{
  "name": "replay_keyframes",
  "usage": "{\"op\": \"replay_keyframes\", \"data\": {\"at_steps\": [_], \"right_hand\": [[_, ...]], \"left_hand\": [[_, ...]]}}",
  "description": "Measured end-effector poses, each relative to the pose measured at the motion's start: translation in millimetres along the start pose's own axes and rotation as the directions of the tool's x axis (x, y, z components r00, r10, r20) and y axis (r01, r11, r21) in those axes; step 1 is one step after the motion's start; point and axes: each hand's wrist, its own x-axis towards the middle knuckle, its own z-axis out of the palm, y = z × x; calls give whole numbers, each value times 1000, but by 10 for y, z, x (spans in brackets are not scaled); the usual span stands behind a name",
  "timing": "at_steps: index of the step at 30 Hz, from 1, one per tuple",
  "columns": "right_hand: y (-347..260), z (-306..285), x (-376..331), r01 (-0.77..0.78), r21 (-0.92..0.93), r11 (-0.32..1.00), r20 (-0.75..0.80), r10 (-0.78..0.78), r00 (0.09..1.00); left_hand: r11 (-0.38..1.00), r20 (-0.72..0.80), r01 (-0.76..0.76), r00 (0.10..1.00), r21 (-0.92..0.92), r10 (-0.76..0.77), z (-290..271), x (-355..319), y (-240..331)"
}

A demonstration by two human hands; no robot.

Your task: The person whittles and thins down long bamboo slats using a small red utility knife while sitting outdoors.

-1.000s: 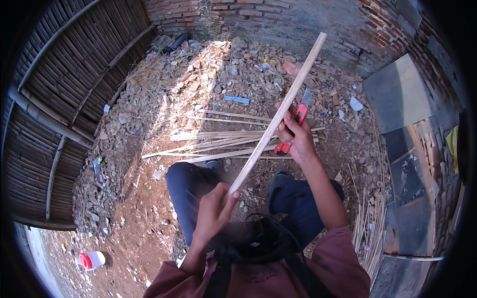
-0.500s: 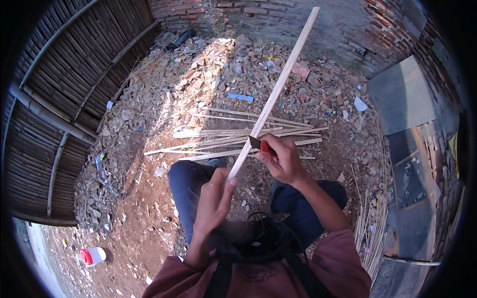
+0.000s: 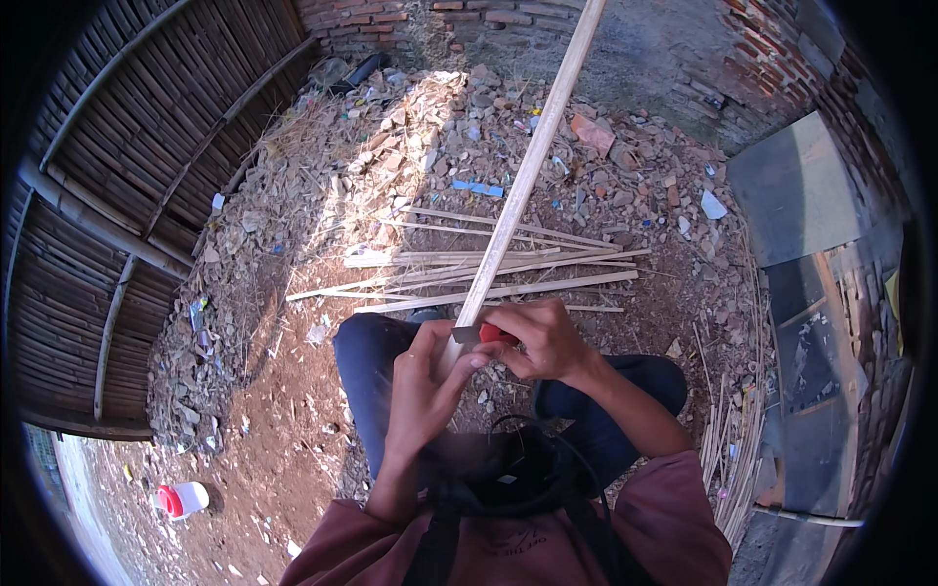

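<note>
A long pale wooden strip (image 3: 518, 195) slants up and away from my lap, its far end passing out of the top of the picture. My left hand (image 3: 422, 384) is closed around its near end, thumb and fingers on either side. In my right hand (image 3: 543, 342) is a knife (image 3: 469, 334) with a red handle and a short, dark, wide blade. The blade lies across the strip just beyond my left fingers, and the two hands almost meet there. Beyond my knees, several similar wooden strips (image 3: 489, 269) lie loosely crossed on the ground.
Stony rubble (image 3: 391, 146) rises toward a brick wall (image 3: 508, 20). A bamboo-slat wall (image 3: 107, 195) stands at left, flat boards (image 3: 796, 195) lean at right. Thin sticks (image 3: 728, 439) lie near my right side. A white container with a red lid (image 3: 182, 500) rests at lower left.
My right hand has drawn the knife down the strip toward my left hand. The strip has come nearer to me and stands a little steeper.
</note>
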Motion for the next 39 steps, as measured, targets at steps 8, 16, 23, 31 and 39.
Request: {"op": "replay_keyframes", "data": {"at_steps": [8, 16, 23, 31, 39], "right_hand": [[-33, 41, -28, -41, -20, 999, 19, 41, 999], [-95, 62, -40, -106, -47, 993, 13, 107, 994], [-132, 36, 10, -172, -58, 983, -22, 171, 985], [-88, 30, 20, -206, -33, 978, -11, 206, 979], [-21, 32, 60, -216, -22, 976, -49, 214, 976]], "left_hand": [[1000, -33, 25, 999, -17, -26, 38, -18, -135], [995, -92, 39, 995, 97, -30, 72, 5, -9], [995, -201, 51, 979, 84, -33, 168, 33, -41], [976, -231, 50, 973, 212, 1, 172, 37, -30], [951, -190, 51, 982, 306, 8, 133, -10, -31]]}}
